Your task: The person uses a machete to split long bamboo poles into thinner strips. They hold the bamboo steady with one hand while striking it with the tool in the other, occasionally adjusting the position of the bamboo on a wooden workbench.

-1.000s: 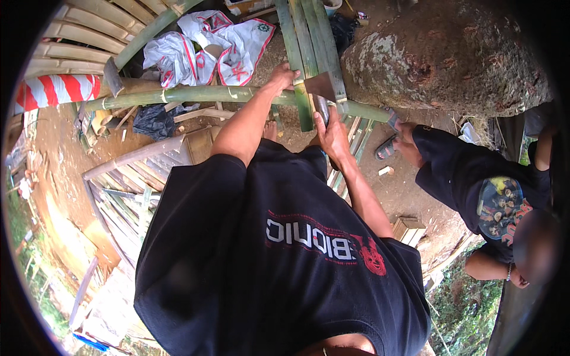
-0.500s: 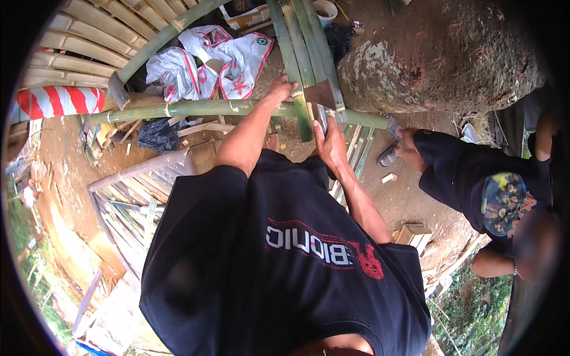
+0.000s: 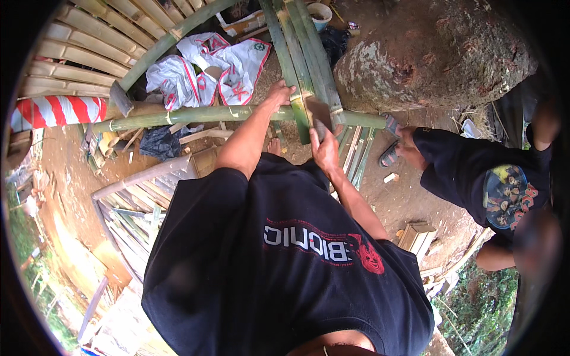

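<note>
Several green bamboo strips (image 3: 303, 56) lie side by side across a horizontal bamboo pole (image 3: 196, 117), running away from me. My left hand (image 3: 279, 96) is closed on the edge of the leftmost bamboo strip, just above the pole. In my right hand (image 3: 325, 151) is a cleaver with a broad, dark blade (image 3: 319, 111), its handle mostly covered by my fingers. The blade lies over the near ends of the strips, close to where they cross the pole. From this angle I cannot tell whether its edge touches the bamboo.
A large boulder (image 3: 433, 59) stands at the far right. Another person (image 3: 469, 172) in dark clothes is at my right. White-and-red sacks (image 3: 208, 68) lie at the far left beside a curved bamboo frame (image 3: 148, 56). Split bamboo pieces (image 3: 133, 219) are piled at my left.
My right hand and the cleaver have come a little nearer to me along the strips. My left hand keeps its hold on the bamboo strip.
</note>
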`<state>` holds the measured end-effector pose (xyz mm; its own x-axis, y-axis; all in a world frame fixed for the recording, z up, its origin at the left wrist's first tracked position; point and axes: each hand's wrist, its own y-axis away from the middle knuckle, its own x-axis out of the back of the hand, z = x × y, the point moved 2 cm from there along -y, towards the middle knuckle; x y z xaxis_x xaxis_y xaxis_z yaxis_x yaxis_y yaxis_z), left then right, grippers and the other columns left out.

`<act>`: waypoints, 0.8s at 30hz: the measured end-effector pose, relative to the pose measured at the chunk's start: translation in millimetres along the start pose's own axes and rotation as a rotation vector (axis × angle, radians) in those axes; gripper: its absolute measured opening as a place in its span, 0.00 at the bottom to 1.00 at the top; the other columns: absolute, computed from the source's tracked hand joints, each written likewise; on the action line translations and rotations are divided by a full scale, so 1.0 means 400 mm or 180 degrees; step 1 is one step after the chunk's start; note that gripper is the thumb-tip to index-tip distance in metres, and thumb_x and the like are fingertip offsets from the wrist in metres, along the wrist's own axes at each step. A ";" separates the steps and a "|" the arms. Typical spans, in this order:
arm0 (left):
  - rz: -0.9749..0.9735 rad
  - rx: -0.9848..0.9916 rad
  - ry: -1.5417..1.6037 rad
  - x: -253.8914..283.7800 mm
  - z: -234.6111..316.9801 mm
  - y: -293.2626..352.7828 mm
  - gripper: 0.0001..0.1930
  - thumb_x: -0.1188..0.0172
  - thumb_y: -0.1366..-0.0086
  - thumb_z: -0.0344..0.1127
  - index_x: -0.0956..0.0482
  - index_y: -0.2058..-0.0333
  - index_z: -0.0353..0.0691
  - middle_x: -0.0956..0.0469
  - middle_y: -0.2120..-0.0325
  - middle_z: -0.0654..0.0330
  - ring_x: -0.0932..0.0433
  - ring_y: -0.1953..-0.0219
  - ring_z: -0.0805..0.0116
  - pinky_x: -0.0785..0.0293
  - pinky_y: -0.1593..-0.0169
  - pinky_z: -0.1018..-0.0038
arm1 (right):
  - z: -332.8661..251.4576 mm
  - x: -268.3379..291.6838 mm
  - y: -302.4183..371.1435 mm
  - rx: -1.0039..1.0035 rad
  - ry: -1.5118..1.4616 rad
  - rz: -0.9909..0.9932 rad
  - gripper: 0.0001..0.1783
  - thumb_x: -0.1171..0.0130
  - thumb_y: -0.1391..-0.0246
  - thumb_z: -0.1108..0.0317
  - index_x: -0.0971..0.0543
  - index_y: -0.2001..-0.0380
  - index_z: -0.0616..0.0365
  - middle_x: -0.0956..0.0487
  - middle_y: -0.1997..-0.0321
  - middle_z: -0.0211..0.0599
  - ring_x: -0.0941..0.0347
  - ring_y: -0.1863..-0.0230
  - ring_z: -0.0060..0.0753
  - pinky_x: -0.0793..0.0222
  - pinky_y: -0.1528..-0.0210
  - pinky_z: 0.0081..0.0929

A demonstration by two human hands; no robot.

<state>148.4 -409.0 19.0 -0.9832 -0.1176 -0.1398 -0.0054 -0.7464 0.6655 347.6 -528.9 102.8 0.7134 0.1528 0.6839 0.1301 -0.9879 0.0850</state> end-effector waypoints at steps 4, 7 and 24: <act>0.0040 0.0006 0.0197 0.014 -0.057 -0.006 0.13 0.41 0.34 0.33 0.25 0.52 0.41 0.22 0.56 0.61 0.22 0.55 0.64 0.21 0.54 0.61 | -0.068 0.052 0.001 -0.0853 0.0234 -0.0739 0.25 0.48 0.37 0.55 0.30 0.46 0.66 0.22 0.56 0.64 0.25 0.50 0.62 0.30 0.49 0.45; -0.0074 -0.0056 0.0187 0.004 -0.021 -0.026 0.12 0.41 0.34 0.34 0.25 0.53 0.42 0.22 0.55 0.61 0.22 0.55 0.63 0.21 0.54 0.60 | -0.055 0.042 0.015 -0.0125 -0.0262 0.0038 0.27 0.49 0.37 0.52 0.30 0.50 0.68 0.23 0.64 0.69 0.26 0.57 0.69 0.30 0.55 0.53; 0.0881 -0.1270 -0.1777 0.180 -0.049 0.338 0.09 0.43 0.33 0.35 0.23 0.61 0.34 0.18 0.68 0.57 0.20 0.68 0.65 0.27 0.61 0.69 | -0.045 0.138 0.079 -0.0926 -0.0262 -0.0112 0.27 0.46 0.40 0.47 0.26 0.58 0.64 0.21 0.68 0.65 0.22 0.61 0.63 0.29 0.59 0.49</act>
<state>80.5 -531.2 84.6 -0.8860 -0.0649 0.4590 0.2185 -0.9317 0.2901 378.8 -552.0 156.2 0.7669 0.1772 0.6169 -0.0385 -0.9467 0.3198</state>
